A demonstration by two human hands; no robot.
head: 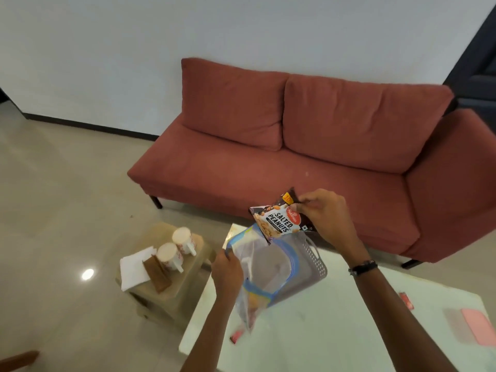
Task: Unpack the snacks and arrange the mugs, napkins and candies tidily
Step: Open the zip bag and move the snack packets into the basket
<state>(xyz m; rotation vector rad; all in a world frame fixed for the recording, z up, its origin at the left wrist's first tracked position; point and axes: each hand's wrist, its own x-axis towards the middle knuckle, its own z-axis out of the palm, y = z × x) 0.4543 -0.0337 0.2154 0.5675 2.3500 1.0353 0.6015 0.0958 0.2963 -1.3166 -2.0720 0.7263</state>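
Observation:
My right hand [326, 213] pinches the top corner of a salted peanuts packet [279, 220] and holds it just above the mouth of a clear zip bag [264, 275] with a blue rim. My left hand [226, 269] grips the bag's left edge and holds it open over the white table [335, 331]. A grey perforated basket [311, 260] lies behind the bag. On a low side stool [171, 296] to the left stand two white mugs [175, 251], white napkins [134, 268] and brown napkins [158, 273]. A red candy [237, 336] lies near the table's left edge, another red candy [405, 300] at the right.
A red sofa [295, 146] runs along the wall behind the table. A pink flat item [479, 326] lies at the table's right end. Glossy tiled floor [53, 210] spreads to the left, around the stool.

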